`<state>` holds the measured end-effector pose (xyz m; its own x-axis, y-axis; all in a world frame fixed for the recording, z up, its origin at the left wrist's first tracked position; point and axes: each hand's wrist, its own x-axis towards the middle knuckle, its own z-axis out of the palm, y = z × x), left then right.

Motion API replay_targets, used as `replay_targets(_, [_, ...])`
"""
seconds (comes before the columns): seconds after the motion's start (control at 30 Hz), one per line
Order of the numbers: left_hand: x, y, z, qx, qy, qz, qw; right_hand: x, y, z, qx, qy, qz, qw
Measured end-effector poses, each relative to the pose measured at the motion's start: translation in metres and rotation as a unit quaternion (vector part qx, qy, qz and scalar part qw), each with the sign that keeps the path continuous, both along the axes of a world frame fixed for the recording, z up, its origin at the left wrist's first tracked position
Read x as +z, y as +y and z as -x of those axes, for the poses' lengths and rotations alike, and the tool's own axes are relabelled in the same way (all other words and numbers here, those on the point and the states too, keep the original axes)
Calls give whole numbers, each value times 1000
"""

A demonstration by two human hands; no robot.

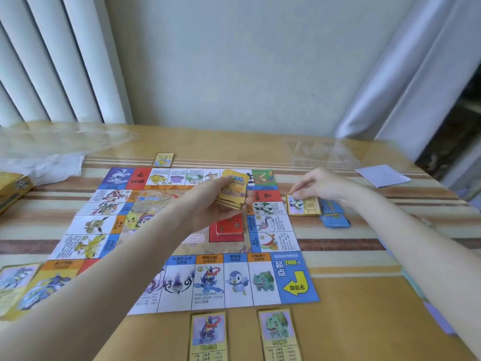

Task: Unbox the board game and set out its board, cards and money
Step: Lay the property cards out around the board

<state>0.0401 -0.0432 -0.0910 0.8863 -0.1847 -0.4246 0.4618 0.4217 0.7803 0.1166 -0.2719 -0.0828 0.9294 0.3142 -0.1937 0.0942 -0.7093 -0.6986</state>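
A property card (303, 205) is being laid on the bench (351, 295) just outside the right edge of the board (182, 282), and it is being pinched at its near-left corner by the right hand (321, 185), whose grip is clamped on that card between thumb and fingertips. Just beyond that grip, away from the board, a blue card pile (333, 216) is partly being covered by the card, so the card is best being slid toward the board until it is lying flat and apart from the pile, lined up with its matching square. The yellow deck (233, 190) is being held above the middle of the board in the left hand (208, 201), the grip closed around its lower edge; the deck is best being kept level and squared so that no card is being dropped onto the red card stack (230, 226) directly below that grip. Nearer the person than either grip, two cards (208, 334) are already lying below the board's bottom edge; the same even spacing is probably worth being kept.
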Motion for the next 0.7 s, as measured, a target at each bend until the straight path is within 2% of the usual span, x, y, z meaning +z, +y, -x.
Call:
replay_targets(0.37, [2,-10,-1,-8,-6,-23,1000,-21,-2,-7,11,-71,65,995])
replay_targets(0.53, [5,-31,-6,-15,-15,-8,1000,-12,-18,-8,-42,-131,7,990])
replay_targets(0.6, [5,-44,-10,-14,-19,-11,1000,-2,-33,-7,-28,-90,32,995])
replay_targets(0.7, [4,-67,-17,-24,-25,-21,999,-1,-48,4,34,3,121,992])
